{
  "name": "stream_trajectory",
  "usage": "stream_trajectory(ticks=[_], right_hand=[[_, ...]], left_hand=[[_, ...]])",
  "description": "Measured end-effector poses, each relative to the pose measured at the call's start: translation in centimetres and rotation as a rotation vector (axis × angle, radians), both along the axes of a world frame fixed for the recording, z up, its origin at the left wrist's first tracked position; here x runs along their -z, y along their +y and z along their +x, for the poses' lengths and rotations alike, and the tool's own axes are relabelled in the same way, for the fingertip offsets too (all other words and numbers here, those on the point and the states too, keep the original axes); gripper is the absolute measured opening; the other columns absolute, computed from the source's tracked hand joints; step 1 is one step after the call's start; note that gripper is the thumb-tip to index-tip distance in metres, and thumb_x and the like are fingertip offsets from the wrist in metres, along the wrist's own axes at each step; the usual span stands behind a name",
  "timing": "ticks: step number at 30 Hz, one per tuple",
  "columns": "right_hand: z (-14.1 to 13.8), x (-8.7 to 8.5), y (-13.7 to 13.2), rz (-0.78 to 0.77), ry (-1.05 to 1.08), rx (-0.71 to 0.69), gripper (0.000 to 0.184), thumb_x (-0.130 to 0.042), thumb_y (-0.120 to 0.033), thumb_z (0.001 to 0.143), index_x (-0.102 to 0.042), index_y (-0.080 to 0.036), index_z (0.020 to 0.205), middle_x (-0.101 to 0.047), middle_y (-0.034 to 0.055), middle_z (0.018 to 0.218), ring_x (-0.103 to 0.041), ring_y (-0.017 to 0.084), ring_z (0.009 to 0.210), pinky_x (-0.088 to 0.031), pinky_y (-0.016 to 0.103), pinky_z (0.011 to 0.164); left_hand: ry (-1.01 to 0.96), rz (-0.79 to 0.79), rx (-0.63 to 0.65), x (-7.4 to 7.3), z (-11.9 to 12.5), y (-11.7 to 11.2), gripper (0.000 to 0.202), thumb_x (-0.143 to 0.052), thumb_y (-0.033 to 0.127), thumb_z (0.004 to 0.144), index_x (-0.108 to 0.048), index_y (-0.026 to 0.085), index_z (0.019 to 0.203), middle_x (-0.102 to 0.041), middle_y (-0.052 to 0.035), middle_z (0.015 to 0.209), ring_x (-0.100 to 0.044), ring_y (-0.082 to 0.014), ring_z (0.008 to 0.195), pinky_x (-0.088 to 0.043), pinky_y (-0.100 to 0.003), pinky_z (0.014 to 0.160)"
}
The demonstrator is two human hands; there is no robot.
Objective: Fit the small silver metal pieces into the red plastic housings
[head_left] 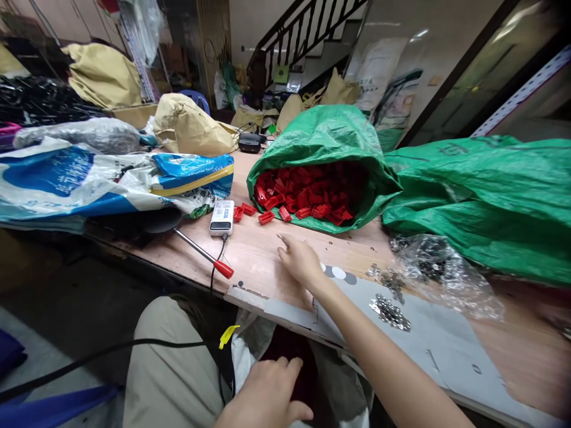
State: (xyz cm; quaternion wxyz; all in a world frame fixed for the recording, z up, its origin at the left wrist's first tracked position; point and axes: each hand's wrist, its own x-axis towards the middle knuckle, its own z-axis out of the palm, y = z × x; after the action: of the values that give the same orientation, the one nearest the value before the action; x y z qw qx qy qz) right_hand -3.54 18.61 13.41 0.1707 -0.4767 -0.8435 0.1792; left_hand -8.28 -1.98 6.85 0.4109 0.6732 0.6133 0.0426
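My right hand [301, 259] reaches over the wooden table just short of the loose red plastic parts [266, 218], with its index finger stretched out and the other fingers partly hidden. Nothing can be seen held in it. Those parts lie at the mouth of a green woven sack [330, 134], which is on its side and filled with more of them. Low in the view, my left hand [270, 389] hovers palm down, fingers and thumb apart, above an open pale sack [252, 339] by my lap. Dark red shows inside that sack, too dim to make out.
A white power bank [222, 218] with a cable and a red-tipped metal rod [223, 268] lie to the left. Small shiny metal pieces [391, 312] sit on a grey sheet [428, 321] at right, near a clear plastic bag [446, 273]. Another green sack [486, 202] lies beyond.
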Motion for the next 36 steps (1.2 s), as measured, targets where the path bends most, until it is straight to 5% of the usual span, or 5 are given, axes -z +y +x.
stream_trajectory(ticks=[7,14,21,27,36], right_hand=[[-6.9,0.4,4.5,0.025,0.008,0.042,0.030,-0.052,-0.023,0.095,-0.066,-0.013,0.120,-0.073,0.0167,0.113,-0.066,0.027,0.102,-0.045,0.033,0.085],[0.5,-1.1,-5.2,-0.004,0.228,0.076,0.026,-0.058,-0.038,0.095,-0.067,-0.019,0.081,-0.071,0.0007,0.073,-0.062,0.014,0.067,-0.040,0.021,0.062],[11.6,-0.3,-14.2,-0.142,0.389,0.057,0.031,-0.050,-0.033,0.100,-0.068,-0.019,0.078,-0.067,0.0009,0.070,-0.059,0.014,0.062,-0.042,0.023,0.062],[20.5,-0.1,-9.1,0.088,-0.050,0.612,0.028,-0.044,-0.025,0.099,-0.071,-0.020,0.106,-0.075,0.0096,0.099,-0.068,0.023,0.079,-0.043,0.029,0.064],[22.9,0.6,-3.0,0.089,-0.305,0.634,0.024,-0.054,-0.031,0.090,-0.072,-0.020,0.081,-0.074,0.0096,0.080,-0.065,0.024,0.073,-0.032,0.029,0.058]], left_hand=[[-0.455,0.323,-0.259,-1.7,-1.8,0.5,0.035,-0.065,0.034,0.089,-0.070,0.030,0.123,-0.075,-0.0081,0.100,-0.069,-0.0257,0.088,-0.052,-0.035,0.088],[-0.641,0.565,-0.815,-1.9,-2.4,2.2,0.069,-0.074,0.037,0.082,-0.046,0.028,0.144,-0.065,-0.0088,0.117,-0.065,-0.0164,0.073,-0.056,-0.026,0.065],[-0.651,0.585,-0.385,-3.0,0.4,4.6,0.028,-0.071,0.028,0.084,-0.073,0.030,0.113,-0.074,-0.0054,0.111,-0.070,-0.0230,0.099,-0.057,-0.030,0.085],[-0.655,0.636,-0.402,-2.6,2.7,7.4,0.041,-0.076,0.024,0.078,-0.071,0.032,0.119,-0.075,-0.0034,0.112,-0.071,-0.0214,0.087,-0.055,-0.035,0.089],[-0.643,0.521,-0.346,-1.3,1.8,7.8,0.024,-0.070,0.024,0.080,-0.071,0.025,0.104,-0.076,-0.0018,0.102,-0.071,-0.0218,0.093,-0.055,-0.034,0.087]])
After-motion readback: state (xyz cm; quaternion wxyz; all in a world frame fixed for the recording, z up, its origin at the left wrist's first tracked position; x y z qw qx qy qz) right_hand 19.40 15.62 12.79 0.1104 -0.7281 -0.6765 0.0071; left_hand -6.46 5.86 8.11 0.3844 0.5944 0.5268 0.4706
